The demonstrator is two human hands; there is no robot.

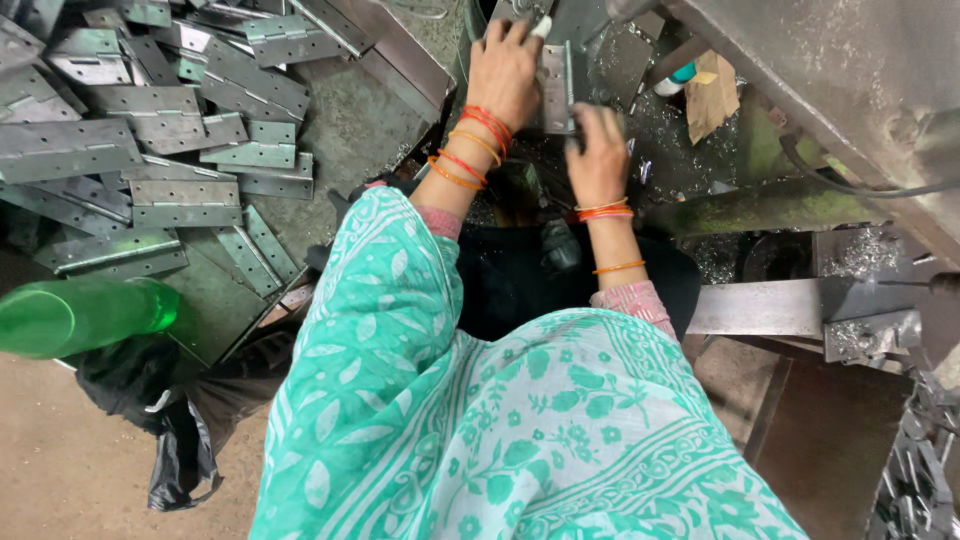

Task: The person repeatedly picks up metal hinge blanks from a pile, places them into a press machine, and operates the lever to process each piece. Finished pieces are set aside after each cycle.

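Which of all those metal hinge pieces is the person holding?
The flat grey metal hinge under both hands, left hand and right hand; the other grey hinges lie piled untouched at the left.

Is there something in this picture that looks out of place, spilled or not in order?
Yes. Metal shavings lie scattered over the machine bed around the hinge plate that the left hand and right hand press on. A green plastic bottle lies on its side beside the loosely heaped hinge plates.

dull grey metal hinge plate (556, 88), matt steel hinges (180, 130) piled, glossy green plastic bottle (85, 315), soft printed cotton cloth (480, 430), black plastic bag (180, 440)
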